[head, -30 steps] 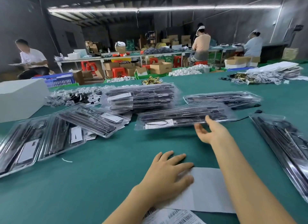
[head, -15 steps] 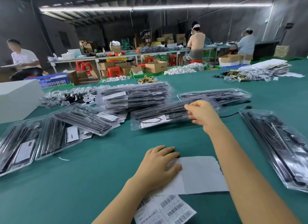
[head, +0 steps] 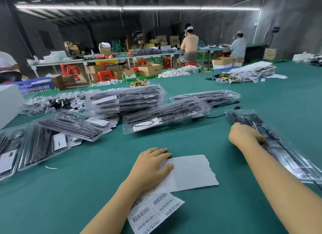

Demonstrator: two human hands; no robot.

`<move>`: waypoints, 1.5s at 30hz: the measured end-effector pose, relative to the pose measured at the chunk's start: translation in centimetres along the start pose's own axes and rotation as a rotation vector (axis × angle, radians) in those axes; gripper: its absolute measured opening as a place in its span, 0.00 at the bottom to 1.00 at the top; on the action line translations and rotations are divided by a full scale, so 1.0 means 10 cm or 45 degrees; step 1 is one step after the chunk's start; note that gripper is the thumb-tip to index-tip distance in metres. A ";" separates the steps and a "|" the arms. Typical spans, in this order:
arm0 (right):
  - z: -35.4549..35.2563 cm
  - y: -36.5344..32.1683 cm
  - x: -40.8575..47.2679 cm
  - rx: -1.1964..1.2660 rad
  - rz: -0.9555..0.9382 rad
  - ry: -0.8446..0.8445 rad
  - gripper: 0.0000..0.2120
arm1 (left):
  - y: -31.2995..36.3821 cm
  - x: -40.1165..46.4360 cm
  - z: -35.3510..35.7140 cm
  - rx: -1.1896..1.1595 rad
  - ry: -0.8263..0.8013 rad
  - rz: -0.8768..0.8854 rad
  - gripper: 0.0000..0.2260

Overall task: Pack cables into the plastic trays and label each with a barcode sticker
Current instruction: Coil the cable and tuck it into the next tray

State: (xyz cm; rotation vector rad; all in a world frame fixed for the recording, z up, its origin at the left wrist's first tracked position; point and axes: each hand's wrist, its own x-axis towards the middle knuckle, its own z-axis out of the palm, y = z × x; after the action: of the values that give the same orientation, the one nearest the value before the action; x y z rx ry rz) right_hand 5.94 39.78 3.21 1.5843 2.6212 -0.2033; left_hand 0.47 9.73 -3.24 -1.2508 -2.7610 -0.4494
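My left hand (head: 149, 165) rests flat on a white backing sheet (head: 191, 172) near the table's front edge. Below it lies a sheet of barcode stickers (head: 153, 211), partly under my forearm. My right hand (head: 244, 136) is out to the right, its fingers curled over the near left edge of a clear plastic tray (head: 287, 157) holding black cables; the fingertips are blurred. Another filled tray (head: 165, 115) with a white label lies in the middle, apart from both hands.
A stack of filled trays (head: 125, 99) stands behind the middle one, with one more tray (head: 207, 96) at the back right. Labelled trays (head: 73, 124) overlap at the left. Bagged cables (head: 52, 103) and a white box (head: 8, 104) sit far left. People work at distant benches.
My right hand left the middle tray and swung right onto the tray at the right. My left hand stayed on the white sheet. The view tipped down, showing more of the sticker sheet.
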 end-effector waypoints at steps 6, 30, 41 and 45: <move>-0.06 -0.02 -0.12 -0.133 -0.297 0.199 0.19 | 0.02 -0.01 -0.03 -0.010 0.006 0.005 0.21; 0.13 -1.18 -1.82 0.370 -1.163 0.615 0.11 | -0.12 0.03 -0.27 -2.042 0.601 -0.709 0.25; 0.69 -1.21 -1.73 0.408 -1.744 0.454 0.17 | -0.34 -0.02 -0.32 -2.426 0.800 -0.860 0.12; 0.56 -1.11 -1.56 0.758 -1.596 0.687 0.11 | -0.40 -0.04 -0.37 -2.425 0.856 -0.851 0.08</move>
State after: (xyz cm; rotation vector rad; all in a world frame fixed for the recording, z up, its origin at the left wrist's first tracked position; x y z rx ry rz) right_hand 3.36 20.14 0.51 -0.3392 3.7961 -0.7230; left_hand -2.45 5.90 -0.72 0.1981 -1.4153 -3.0029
